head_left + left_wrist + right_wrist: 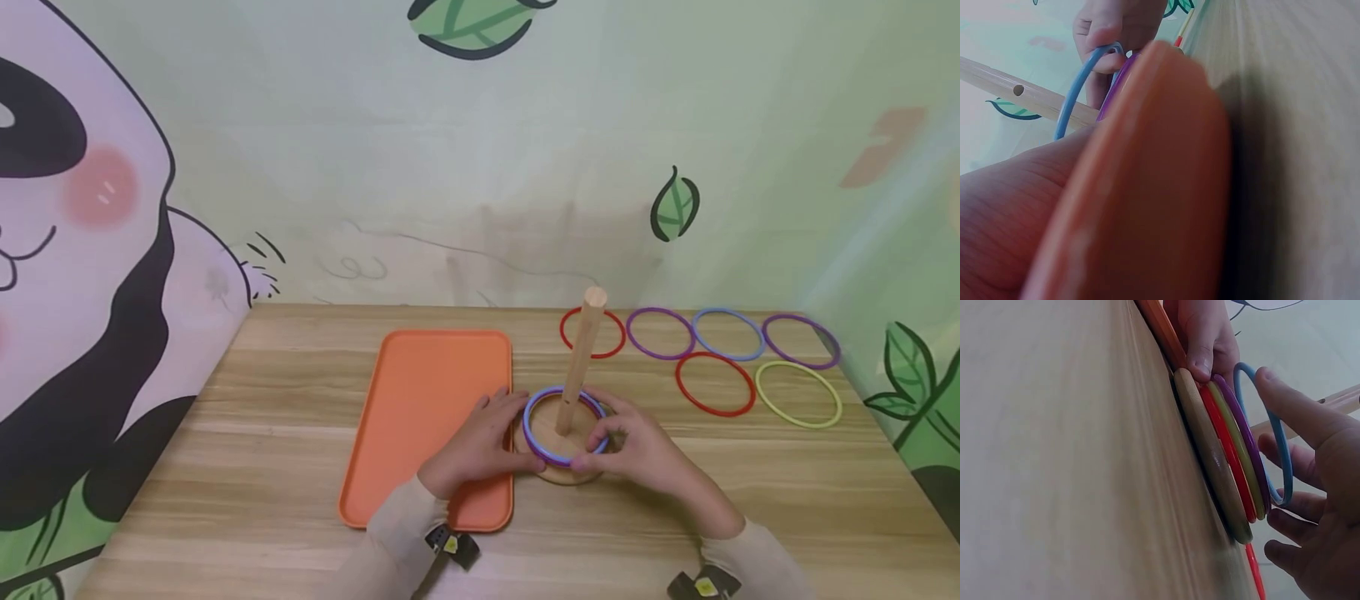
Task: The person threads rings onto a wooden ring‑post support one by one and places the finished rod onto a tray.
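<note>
A wooden peg rises from a round wooden base. Stacked round it lie a red ring, a yellow-green ring and a purple ring. Above these a blue ring encircles the peg, tilted and partly apart from the stack. My right hand holds the blue ring's right side, thumb at its near edge and fingers on its side. My left hand rests at the stack's left, thumb touching near the base's edge, the palm over the tray's edge.
An orange tray lies left of the base, right beside it. Several loose rings lie at the back right, among them a red ring, a blue ring and a yellow-green ring. A painted wall stands behind the table.
</note>
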`<control>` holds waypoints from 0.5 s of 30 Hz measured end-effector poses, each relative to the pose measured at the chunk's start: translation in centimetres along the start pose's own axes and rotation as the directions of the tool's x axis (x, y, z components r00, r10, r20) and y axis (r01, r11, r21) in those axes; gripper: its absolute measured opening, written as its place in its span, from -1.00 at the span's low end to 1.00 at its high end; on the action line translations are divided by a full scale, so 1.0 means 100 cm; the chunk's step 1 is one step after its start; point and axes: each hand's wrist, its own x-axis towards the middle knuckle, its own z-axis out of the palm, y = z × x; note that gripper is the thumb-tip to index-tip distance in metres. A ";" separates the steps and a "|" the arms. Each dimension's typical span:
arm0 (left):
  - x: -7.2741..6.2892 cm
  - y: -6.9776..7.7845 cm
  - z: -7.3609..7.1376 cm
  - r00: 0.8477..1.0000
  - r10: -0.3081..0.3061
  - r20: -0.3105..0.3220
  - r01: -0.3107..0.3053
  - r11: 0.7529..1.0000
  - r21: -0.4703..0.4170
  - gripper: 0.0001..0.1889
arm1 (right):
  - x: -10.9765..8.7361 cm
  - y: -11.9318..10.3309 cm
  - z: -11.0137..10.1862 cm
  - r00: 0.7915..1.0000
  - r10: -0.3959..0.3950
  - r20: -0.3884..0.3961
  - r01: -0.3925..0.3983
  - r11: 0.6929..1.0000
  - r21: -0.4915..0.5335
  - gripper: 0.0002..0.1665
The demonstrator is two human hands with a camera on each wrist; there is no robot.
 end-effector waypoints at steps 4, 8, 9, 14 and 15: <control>0.000 0.000 0.000 1.000 0.004 -0.001 -0.004 1.000 0.005 -0.04 | 0.000 0.000 0.000 1.000 0.005 0.008 -0.005 1.000 0.002 -0.69; 0.001 0.000 0.000 1.000 0.008 -0.003 -0.008 1.000 0.008 -0.04 | 0.000 0.003 0.001 1.000 0.001 0.023 -0.001 1.000 0.004 -0.65; 0.001 0.000 0.000 1.000 0.008 -0.004 -0.008 1.000 0.008 -0.04 | 0.001 0.004 0.001 1.000 -0.004 0.026 0.004 1.000 0.003 -0.64; 0.002 0.001 0.000 1.000 0.008 -0.003 -0.008 1.000 0.010 -0.04 | 0.002 0.007 0.002 0.999 -0.006 0.034 0.006 1.000 0.005 -0.58; 0.002 0.001 0.000 1.000 0.008 -0.002 -0.008 1.000 0.009 -0.04 | 0.001 0.007 0.002 0.999 -0.002 0.035 0.002 1.000 0.005 -0.57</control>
